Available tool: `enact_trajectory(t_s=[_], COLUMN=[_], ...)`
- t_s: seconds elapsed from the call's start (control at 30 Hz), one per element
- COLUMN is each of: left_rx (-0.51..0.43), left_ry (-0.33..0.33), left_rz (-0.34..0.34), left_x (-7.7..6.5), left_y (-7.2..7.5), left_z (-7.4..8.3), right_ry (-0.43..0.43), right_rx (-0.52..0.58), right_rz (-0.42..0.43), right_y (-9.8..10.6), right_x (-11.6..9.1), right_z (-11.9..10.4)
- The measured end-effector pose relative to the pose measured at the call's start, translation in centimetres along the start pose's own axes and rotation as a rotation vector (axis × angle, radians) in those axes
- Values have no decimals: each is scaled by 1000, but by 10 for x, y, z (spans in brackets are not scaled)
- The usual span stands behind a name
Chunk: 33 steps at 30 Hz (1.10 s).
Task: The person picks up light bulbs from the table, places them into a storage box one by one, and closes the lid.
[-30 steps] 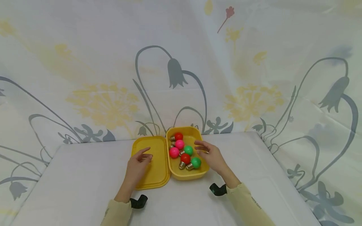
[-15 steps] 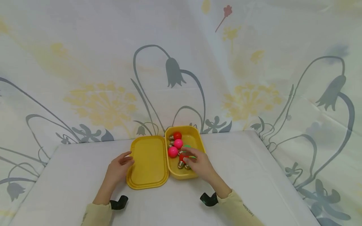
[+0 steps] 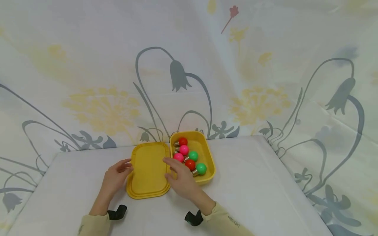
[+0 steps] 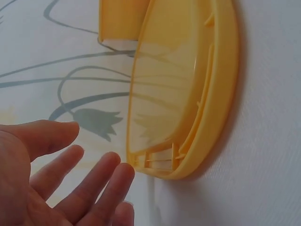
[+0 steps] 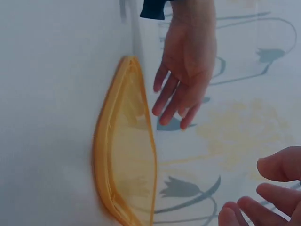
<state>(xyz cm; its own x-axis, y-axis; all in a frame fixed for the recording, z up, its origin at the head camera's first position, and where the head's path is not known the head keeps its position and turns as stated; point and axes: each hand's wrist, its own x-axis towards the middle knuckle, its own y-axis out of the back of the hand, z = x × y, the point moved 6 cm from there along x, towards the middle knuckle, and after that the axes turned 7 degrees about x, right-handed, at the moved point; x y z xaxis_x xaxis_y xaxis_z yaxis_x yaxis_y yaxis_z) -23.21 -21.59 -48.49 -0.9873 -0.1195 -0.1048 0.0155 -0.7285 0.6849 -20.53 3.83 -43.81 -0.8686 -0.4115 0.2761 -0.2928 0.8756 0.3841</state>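
Observation:
A yellow lid [image 3: 149, 167] lies flat on the table in the head view. My left hand [image 3: 114, 177] is at its left edge, fingers loosely bent and nothing held; the left wrist view shows those fingers [image 4: 106, 181] apart near the lid's rim [image 4: 221, 89]. Over the seam between lid and box hovers my right hand [image 3: 183, 182], holding nothing, its fingertips overlapping the lid's right edge. The yellow box [image 3: 208, 155] stands right of the lid and contains several small coloured light bulbs: red [image 3: 190, 165], pink [image 3: 184, 150] and green [image 3: 201, 168]. My right hand hides the box's near left corner.
A white cloth covers the table [image 3: 251, 190]. Behind it rises a flower-printed backdrop [image 3: 189, 108], close to the far side of the box. Dark wrist-worn pieces [image 3: 117, 212] stick out beside both wrists.
My right hand has moved left from the box's right side, across the bulbs, to the lid's right edge. My left hand has drawn back left from above the lid to its left edge.

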Motion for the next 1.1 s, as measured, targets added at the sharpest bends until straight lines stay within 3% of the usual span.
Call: enact_trajectory(t_s=[0.23, 0.4, 0.6, 0.8, 1.1], left_rx=[-66, -86, -100, -121, -114], left_ry=[28, 24, 40, 69, 81], left_rz=[-34, -54, -65, -81, -134], left_x=[0, 0, 1, 3, 4], left_y=[2, 2, 4, 0, -3], left_z=[-5, -7, -12, -14, -12], right_ry=[-2, -56, -77, -160, -287], right_rx=[-98, -140, -231, -261, -180], right_rz=[-43, -79, -116, -116, -77], right_y=[-37, -53, -62, -66, -66], right_x=[3, 3, 3, 5, 9], right_z=[3, 11, 19, 34, 46])
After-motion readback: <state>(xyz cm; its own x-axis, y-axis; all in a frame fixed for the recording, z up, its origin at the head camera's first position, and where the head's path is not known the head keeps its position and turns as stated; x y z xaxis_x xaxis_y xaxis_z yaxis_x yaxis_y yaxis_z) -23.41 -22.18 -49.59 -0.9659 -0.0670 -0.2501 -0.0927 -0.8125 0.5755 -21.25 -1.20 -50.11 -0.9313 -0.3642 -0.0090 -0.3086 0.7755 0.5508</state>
